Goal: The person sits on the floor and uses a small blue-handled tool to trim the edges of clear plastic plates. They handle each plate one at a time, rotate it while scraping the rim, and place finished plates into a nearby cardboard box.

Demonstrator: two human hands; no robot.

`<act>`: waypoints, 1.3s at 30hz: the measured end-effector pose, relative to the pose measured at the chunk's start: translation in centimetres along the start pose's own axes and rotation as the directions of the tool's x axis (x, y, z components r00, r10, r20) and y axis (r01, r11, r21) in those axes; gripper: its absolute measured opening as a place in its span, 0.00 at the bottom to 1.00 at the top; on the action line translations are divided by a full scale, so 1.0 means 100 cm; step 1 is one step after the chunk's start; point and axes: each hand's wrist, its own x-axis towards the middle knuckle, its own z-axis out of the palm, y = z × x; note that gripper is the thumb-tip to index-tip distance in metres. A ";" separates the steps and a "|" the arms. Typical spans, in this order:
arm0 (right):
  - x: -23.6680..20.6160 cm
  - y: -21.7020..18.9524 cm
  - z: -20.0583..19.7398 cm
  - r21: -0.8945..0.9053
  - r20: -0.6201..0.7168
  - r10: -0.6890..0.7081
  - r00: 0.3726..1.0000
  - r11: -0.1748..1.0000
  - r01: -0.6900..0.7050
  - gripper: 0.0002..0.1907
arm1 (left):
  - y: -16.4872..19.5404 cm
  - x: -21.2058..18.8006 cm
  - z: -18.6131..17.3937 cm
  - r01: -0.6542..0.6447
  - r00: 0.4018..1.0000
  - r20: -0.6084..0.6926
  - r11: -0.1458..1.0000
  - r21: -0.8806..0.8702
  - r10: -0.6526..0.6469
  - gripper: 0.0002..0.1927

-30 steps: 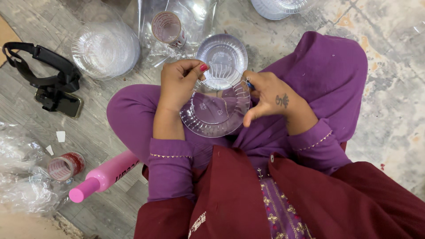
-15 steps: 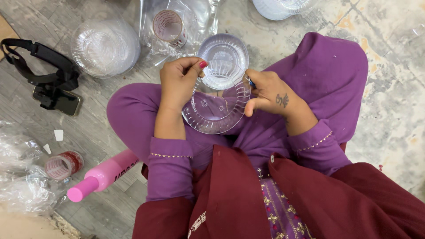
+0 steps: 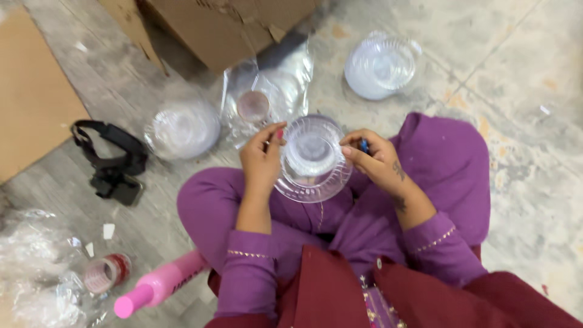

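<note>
I sit cross-legged on the floor in purple clothes. Both hands hold clear plastic ware over my lap. My left hand (image 3: 262, 159) pinches the left rim of a clear ridged plastic bowl (image 3: 311, 149), which sits on a clear plastic plate (image 3: 310, 188). My right hand (image 3: 376, 159) grips the right rim of the same stack, with a small blue thing between its fingers.
A stack of clear plates (image 3: 182, 129) lies on the floor at left, another (image 3: 381, 65) at top right. A plastic bag with a tape roll (image 3: 254, 104) lies ahead. A cardboard box (image 3: 225, 24), black strap (image 3: 115, 159), pink bottle (image 3: 159, 284) and red tape roll (image 3: 104, 273) surround me.
The view has swung, bringing the cardboard box and far plate stack into sight. The bowl now sits nested over the plate, and both hands have closed in on its rim.
</note>
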 end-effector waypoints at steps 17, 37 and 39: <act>0.138 -0.008 -0.113 -0.050 -0.733 0.146 0.664 0.962 -0.267 0.08 | -0.001 0.036 0.043 0.095 0.920 0.165 0.610 0.787 -0.357 0.33; 0.100 0.011 -0.059 -0.551 -0.433 -0.049 0.900 0.805 -0.221 0.22 | -0.037 0.051 0.044 0.001 0.993 -0.089 0.773 0.635 0.072 0.09; 0.095 0.000 -0.041 -0.641 -0.120 -0.138 0.983 0.767 0.029 0.21 | -0.026 0.054 0.041 -0.076 0.990 -0.071 0.877 0.475 0.124 0.08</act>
